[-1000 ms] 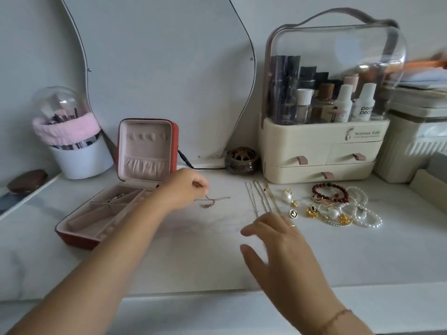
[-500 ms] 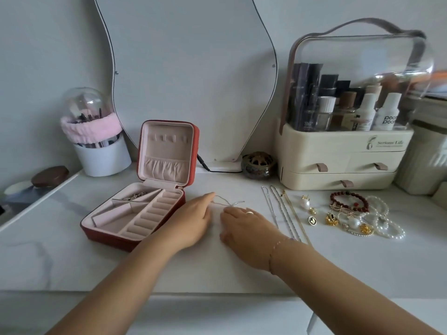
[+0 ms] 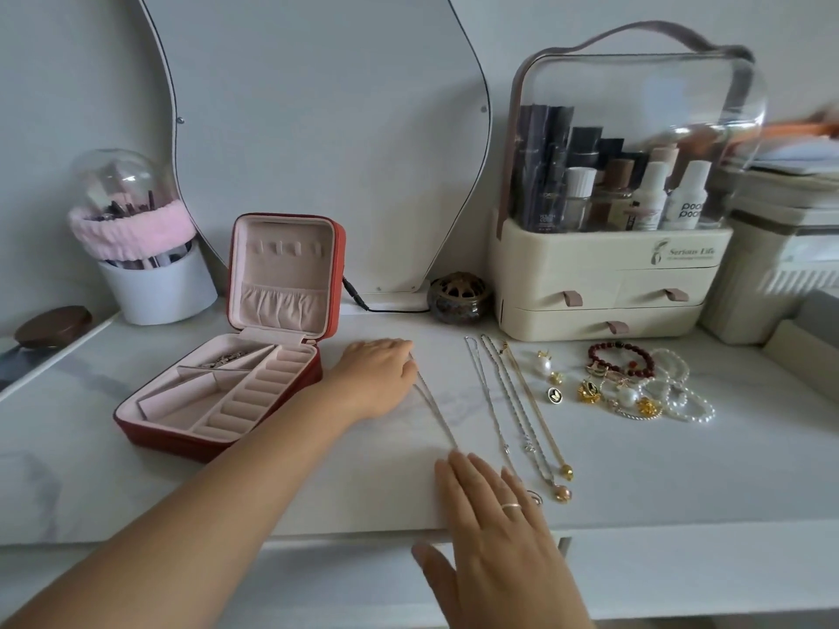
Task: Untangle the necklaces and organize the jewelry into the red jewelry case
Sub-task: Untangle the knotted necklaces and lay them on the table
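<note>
The red jewelry case (image 3: 150,426) lies open at the left, lid upright, with a small piece of jewelry (image 3: 224,359) in its back compartment. A thin silver necklace (image 3: 436,410) is stretched straight on the marble top. My left hand (image 3: 377,379) rests palm down at the necklace's far end, fingertips on it. My right hand (image 3: 495,528) lies flat with straight fingers, its index tip touching the near end. Three more necklaces (image 3: 522,410) lie straight side by side to the right. Earrings (image 3: 551,379), a red bead bracelet (image 3: 619,358) and pearl bracelets (image 3: 681,392) sit further right.
A cream cosmetics organizer (image 3: 604,283) with drawers stands behind the jewelry. A wavy mirror (image 3: 318,129) leans on the wall, with a small brown pot (image 3: 458,297) beside it. A white brush holder (image 3: 154,283) stands at the back left. The table's front edge (image 3: 681,524) runs under my right hand.
My right hand has drawn back toward the table's front edge, pulling the thin necklace out straight. My left hand stays at its far end beside the case.
</note>
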